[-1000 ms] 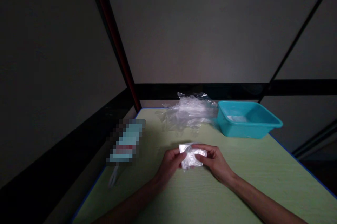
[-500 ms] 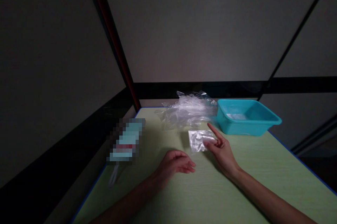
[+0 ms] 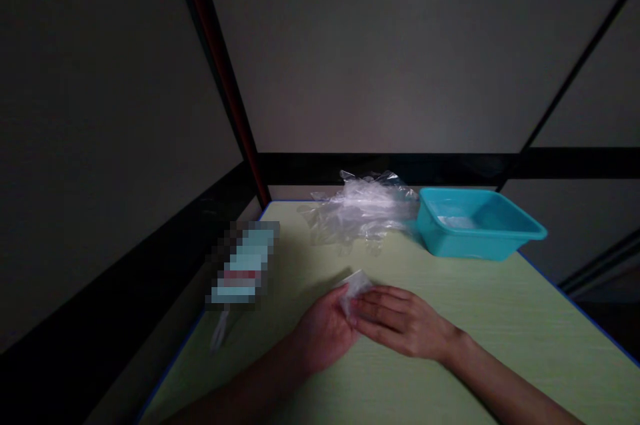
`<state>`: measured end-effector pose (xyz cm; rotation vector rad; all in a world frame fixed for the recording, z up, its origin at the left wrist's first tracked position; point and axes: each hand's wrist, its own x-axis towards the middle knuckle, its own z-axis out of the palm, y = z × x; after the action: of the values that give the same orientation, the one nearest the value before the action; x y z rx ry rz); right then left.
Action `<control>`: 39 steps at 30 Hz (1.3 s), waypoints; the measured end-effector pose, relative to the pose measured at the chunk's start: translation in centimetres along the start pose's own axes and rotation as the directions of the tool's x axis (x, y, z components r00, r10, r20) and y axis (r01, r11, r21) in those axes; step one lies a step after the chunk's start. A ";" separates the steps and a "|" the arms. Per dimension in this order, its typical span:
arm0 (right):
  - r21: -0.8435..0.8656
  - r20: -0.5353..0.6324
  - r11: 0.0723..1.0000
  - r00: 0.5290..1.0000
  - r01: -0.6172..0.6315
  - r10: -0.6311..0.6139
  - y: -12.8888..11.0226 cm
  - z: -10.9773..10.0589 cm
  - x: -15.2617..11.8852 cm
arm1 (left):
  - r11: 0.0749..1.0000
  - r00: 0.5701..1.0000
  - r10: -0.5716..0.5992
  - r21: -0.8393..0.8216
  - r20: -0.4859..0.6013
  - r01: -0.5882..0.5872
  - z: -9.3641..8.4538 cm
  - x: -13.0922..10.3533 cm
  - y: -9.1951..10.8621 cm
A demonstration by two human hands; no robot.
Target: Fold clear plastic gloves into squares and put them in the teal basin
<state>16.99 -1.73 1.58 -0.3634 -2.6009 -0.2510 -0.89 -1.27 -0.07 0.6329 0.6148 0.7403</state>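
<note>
A small clear plastic packet (image 3: 356, 284), folded flat and shiny, is held between my two hands above the table. My left hand (image 3: 327, 328) grips its left side, thumb on top. From the right, my right hand (image 3: 407, 322) lays its fingers across the packet's near part, hiding much of it. Beyond the hands lies a loose heap of crumpled clear plastic (image 3: 367, 205), some of it shaped like glove fingers.
A turquoise plastic basin (image 3: 480, 245) stands at the back right, with something pale and flat inside. A blurred-out pale teal object (image 3: 245, 265) with a white strap lies along the left edge of the light green table (image 3: 480, 305). Panelled walls (image 3: 380, 78) rise behind.
My right hand has brought the packet off the table toward me and to the left. My left hand has closed on it, and both hands now meet around it.
</note>
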 end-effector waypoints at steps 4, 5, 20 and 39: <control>0.288 -0.101 0.941 0.972 -0.177 0.214 0.1 0.2 -0.8 | 0.990 1.000 0.005 -0.140 -0.009 -0.007 0.2 0.1 0.9; 0.402 -0.133 0.872 0.925 -0.279 0.357 0.2 0.3 -1.0 | 0.983 1.000 0.009 -0.182 -0.011 -0.010 0.4 0.2 1.1; 0.881 0.312 0.152 0.791 -0.449 0.526 0.8 0.2 -0.8 | 0.982 0.987 -0.102 -0.147 0.121 0.119 0.5 0.2 0.0; 0.893 0.236 0.016 0.499 -0.449 0.834 1.1 0.9 -0.2 | 0.975 0.955 -0.218 0.085 0.200 0.204 0.2 0.3 -0.6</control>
<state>17.10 -0.51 0.87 -0.9580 -1.4729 1.3019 -0.31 -1.46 -0.43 0.6818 0.5046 0.4488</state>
